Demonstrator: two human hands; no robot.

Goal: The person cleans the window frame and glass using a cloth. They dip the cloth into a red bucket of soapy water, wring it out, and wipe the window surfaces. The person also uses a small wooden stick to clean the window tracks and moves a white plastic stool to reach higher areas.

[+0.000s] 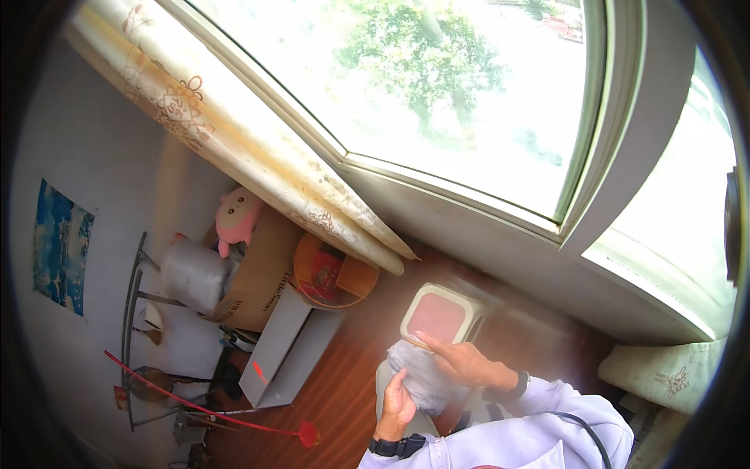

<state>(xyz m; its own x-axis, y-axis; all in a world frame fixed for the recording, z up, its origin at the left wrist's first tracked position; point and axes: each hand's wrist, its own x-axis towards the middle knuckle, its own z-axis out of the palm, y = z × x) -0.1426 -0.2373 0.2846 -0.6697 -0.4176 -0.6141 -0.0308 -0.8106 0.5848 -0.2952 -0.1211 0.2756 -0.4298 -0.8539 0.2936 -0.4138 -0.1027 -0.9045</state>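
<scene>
A bundle of grey fabric [419, 375] lies between my two hands, near a pink-topped stool. My right hand [463, 360] rests over its upper right side, index finger extended along a thin tan stick-like piece [417, 343] at the fabric's upper edge; the image is hazy there. My left hand [398, 404] is at the fabric's lower left, fingers against it, thumb raised. The stool [438, 315] with a pale rim stands just beyond my right fingertips. Part of another pale seat [382, 387] shows below the fabric. How firmly either hand grips is not clear.
An open white box [293, 352], a cardboard box [258, 281] with a pink plush toy [237, 217] and an orange round container [335, 271] stand left. A red rod [205, 403] crosses lower left. A patterned curtain [246, 146] hangs beside the window; wooden floor [345, 363] lies below.
</scene>
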